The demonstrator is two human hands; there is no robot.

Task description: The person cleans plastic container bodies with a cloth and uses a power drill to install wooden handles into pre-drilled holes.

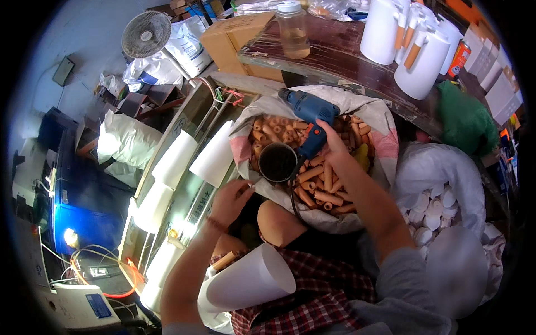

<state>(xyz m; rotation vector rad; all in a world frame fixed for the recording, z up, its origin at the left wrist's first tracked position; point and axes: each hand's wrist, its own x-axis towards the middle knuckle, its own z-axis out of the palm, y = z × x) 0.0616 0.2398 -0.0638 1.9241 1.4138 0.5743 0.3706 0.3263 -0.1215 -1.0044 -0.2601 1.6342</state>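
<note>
My right hand (333,142) is wrapped round the grip of a blue power drill (312,109), its chuck pointing to the upper left. The drill lies over a woven sack (245,120) full of wooden handles (328,176). My left hand (230,200) is closed in a pinch at the sack's left edge; a tiny pale thing shows at its fingertips, too small to name. Next to the drill, a round dark-filled cup (277,162) sits among the handles. Across my lap lies a white pitcher (251,279) with a wooden handle (225,261), its wide end facing right.
White cylindrical pitcher bodies (213,153) lie on a lit rack (181,204) to the left. Finished white pitchers (419,70) and a jar (293,33) stand on the dark table (340,42). At right, a plastic bag (441,167) holds white lids (432,215). A fan (146,34) stands far left.
</note>
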